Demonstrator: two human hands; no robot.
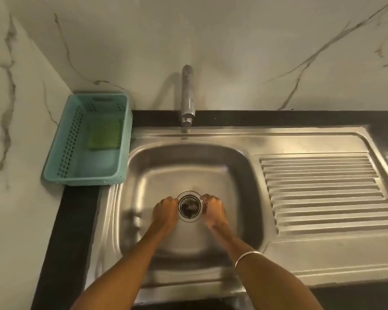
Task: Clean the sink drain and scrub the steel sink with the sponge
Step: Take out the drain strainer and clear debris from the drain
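Both hands, left hand (166, 209) and right hand (213, 208), flank the upward-facing drain (189, 206).

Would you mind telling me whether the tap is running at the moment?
Off, as far as shows: no stream falls from the tap into the steel sink, though the picture is somewhat blurred.

White veined marble walls (233, 41) meet a black countertop (72, 231) under warm light.

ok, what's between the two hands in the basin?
In the head view, the drain, its round strainer holding dark debris, sits between the left hand and the right hand. Fingertips of both meet its rim; nothing else lies there.
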